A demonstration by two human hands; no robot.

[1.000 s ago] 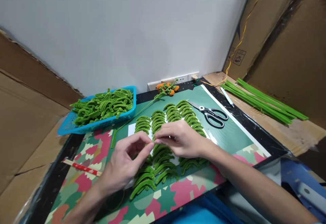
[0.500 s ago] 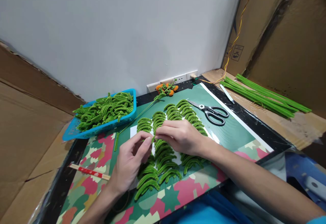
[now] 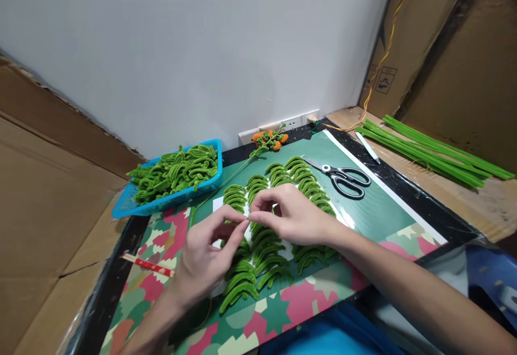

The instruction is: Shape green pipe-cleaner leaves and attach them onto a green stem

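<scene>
L hand (image 3: pixel 208 247) & R hand (image 3: pixel 293 215) are pinched tip-to-tip; green bit showing there a sec ago is now hidden, so can't tell what's clamped; pinching's ongoing, curved fuzzy green strips (image 3: pixel 241 288) in rows below

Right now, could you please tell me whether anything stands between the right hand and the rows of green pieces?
Nothing visible does: the right hand appears over the green pieces, hiding some, and the scissors lie beyond, to its right.
</scene>
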